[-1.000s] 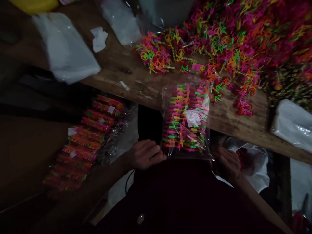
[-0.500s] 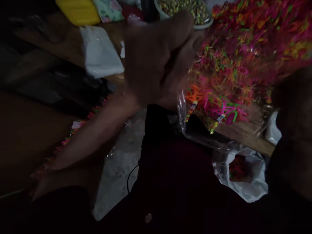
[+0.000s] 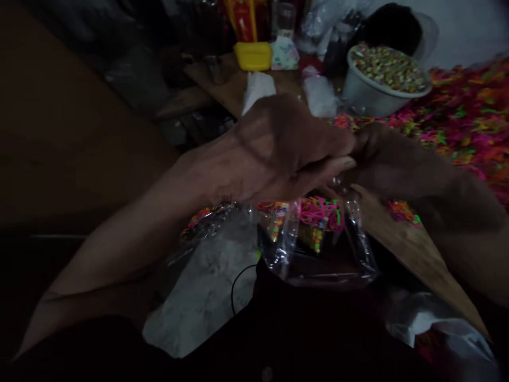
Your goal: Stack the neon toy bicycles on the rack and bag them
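One clear plastic bag [image 3: 330,276] with bright pink, orange and green pieces [image 3: 318,212] in it hangs just below the centre of the head view, its top apparently pinched in the left hand [image 3: 294,148]. Right of centre, the right hand [image 3: 401,159] meets the left at the fingertips, too dark to tell whether it grips the bag too. Upper right, a grey tub [image 3: 360,90] of small pieces stands on the wooden surface [image 3: 405,239] beside a colourful heap [image 3: 473,122].
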`<state>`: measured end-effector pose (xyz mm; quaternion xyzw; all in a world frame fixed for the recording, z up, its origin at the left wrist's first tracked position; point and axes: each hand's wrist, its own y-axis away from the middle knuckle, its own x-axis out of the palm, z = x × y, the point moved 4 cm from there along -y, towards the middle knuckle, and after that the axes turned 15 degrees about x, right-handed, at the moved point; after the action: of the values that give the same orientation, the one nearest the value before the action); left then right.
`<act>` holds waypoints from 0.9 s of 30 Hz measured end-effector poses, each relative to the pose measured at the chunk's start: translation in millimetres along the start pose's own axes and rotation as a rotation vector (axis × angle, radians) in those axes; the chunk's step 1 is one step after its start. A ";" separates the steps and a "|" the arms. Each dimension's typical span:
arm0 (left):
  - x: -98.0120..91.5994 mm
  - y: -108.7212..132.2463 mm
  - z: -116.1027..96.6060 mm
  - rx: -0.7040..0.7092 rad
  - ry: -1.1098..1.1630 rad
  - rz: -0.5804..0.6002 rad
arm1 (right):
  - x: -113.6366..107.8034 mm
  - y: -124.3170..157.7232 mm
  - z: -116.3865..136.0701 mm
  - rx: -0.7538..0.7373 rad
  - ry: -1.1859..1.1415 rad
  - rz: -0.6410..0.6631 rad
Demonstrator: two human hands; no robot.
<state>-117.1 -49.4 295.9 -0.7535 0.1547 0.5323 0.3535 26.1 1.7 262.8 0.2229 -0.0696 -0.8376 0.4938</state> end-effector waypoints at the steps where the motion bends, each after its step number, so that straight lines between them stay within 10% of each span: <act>1: 2.5 18.9 8.0 0.078 0.050 -0.054 | 8.6 -14.2 -2.1 0.000 0.014 -0.020; 3: 9.7 68.3 39.0 -0.095 0.218 -0.159 | 29.2 -40.2 -8.0 -0.005 0.031 -0.065; 6: 41.7 174.2 81.9 -0.774 0.488 -0.081 | 70.8 -71.4 -21.0 -0.084 0.093 -0.055; 12: 154.2 328.5 14.6 -1.120 1.075 0.143 | 128.6 -112.4 -60.5 -0.196 0.124 -0.130; 19: 243.8 332.7 -21.6 -1.269 2.023 -0.478 | 146.0 -138.5 -89.3 -0.240 0.398 0.005; 27: 251.8 319.4 -16.0 -1.437 2.334 -0.411 | 211.1 -113.8 -115.5 -0.141 0.838 0.468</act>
<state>-203.6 -248.7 -48.2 -0.7819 -0.0599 -0.4985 -0.3694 -100.6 -110.3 57.2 0.4855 0.1440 -0.5449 0.6683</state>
